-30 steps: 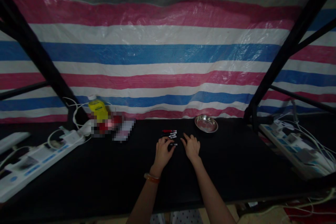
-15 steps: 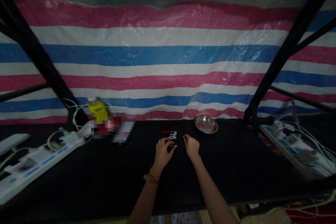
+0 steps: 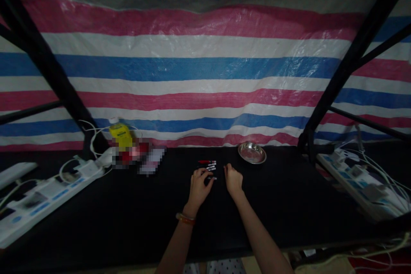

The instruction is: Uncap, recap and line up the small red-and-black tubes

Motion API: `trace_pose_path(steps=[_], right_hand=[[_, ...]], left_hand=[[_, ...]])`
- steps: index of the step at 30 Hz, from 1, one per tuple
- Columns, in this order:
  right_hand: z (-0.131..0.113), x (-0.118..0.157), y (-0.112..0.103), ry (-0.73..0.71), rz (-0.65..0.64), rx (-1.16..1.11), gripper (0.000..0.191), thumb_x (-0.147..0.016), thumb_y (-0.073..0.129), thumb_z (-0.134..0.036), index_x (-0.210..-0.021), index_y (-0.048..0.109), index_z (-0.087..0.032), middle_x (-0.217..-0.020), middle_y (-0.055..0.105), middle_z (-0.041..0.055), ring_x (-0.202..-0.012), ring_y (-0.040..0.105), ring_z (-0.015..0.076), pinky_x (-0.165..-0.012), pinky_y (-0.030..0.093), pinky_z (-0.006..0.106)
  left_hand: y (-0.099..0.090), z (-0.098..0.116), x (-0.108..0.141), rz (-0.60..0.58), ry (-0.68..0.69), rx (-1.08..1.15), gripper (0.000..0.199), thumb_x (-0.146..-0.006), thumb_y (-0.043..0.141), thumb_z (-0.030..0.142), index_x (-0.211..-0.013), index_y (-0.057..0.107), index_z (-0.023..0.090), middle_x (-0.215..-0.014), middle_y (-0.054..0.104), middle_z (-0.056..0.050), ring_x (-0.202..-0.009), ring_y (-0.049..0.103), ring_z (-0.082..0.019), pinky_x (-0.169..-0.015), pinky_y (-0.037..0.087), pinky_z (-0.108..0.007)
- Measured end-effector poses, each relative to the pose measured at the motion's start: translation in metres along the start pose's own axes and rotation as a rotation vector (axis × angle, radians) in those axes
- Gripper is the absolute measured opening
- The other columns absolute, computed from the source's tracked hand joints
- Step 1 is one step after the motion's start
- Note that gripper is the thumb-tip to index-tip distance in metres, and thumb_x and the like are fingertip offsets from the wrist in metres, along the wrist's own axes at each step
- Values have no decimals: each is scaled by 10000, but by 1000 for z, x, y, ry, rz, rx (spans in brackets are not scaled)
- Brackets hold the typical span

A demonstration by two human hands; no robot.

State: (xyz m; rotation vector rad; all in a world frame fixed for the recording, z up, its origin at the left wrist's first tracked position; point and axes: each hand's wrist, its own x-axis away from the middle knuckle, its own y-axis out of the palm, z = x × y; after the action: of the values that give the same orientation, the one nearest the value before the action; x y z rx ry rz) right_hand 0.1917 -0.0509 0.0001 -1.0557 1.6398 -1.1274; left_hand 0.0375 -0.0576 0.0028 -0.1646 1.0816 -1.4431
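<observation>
My left hand (image 3: 199, 187) is closed around a small dark pen-like piece with a silvery tip (image 3: 212, 178), low over the black table (image 3: 144, 218). Just beyond its fingers lie a red piece with a silvery end (image 3: 206, 162) and dark ones with silvery ends (image 3: 210, 167), side by side. To their right, my right hand (image 3: 233, 180) is pinched, thumb and forefinger together at a tiny dark thing too small to make out. Behind that hand stands a round, shallow metal dish (image 3: 252, 153).
A yellow bottle (image 3: 121, 135) stands at the back left beside blurred red and white items (image 3: 152, 160). White power strips with plugs and cables lie at the left (image 3: 54, 195) and right (image 3: 362, 184). Black frame posts and a striped sheet (image 3: 205, 68) are behind.
The view has shifted very slightly. My right hand has turned a little, its fingers a bit more upright; my left hand has hardly moved.
</observation>
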Motion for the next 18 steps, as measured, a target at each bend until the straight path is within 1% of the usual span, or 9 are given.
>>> trace_pose_path(steps=[6,8,10,12,14,16,18], right_hand=[[-1,2,8,-93,44,-17,250,-956,343,-279,-919,560,-160,-715,683,69,-615,659,173,-487,342,206],[0,3,9,-117,81,-40,258,-955,346,-283,-913,567,-156,-663,673,64,-571,648,168,-472,329,202],[2,5,10,-174,148,-88,261,-952,355,-287,-913,577,-155,-629,661,58,-551,636,161,-473,333,199],[3,7,11,-269,234,-178,269,-950,358,-295,-917,587,-157,-630,657,53,-564,633,152,-499,359,197],[3,10,11,-360,299,-309,288,-951,351,-313,-931,594,-159,-676,666,55,-591,637,146,-538,395,199],[1,14,11,-446,313,-466,304,-954,336,-329,-963,591,-164,-758,678,58,-626,645,142,-572,429,202],[-3,17,11,-541,281,-602,298,-955,333,-330,-1005,582,-173,-847,681,59,-683,656,142,-613,460,205]], left_hand=[[1,-2,0,24,15,8,167,-777,585,269,-934,641,252,-1003,589,-38,-954,525,-213,-815,433,-373],[1,-2,0,43,20,7,184,-778,586,271,-954,638,255,-1002,594,-38,-953,530,-212,-811,437,-371],[1,-2,-1,65,26,16,212,-790,575,282,-994,627,257,-1003,603,-40,-950,537,-210,-808,442,-370],[1,-2,-1,83,34,42,241,-812,552,302,-1042,608,255,-1004,616,-41,-947,546,-206,-812,445,-369],[1,-3,-2,108,43,86,263,-831,529,316,-1077,588,245,-993,631,-43,-937,558,-199,-820,448,-366],[2,-3,-3,150,44,135,282,-839,521,322,-1100,571,228,-960,644,-46,-908,574,-192,-818,455,-362],[3,-4,-3,190,36,175,282,-849,504,317,-1106,564,215,-931,651,-48,-879,584,-187,-811,459,-360]])
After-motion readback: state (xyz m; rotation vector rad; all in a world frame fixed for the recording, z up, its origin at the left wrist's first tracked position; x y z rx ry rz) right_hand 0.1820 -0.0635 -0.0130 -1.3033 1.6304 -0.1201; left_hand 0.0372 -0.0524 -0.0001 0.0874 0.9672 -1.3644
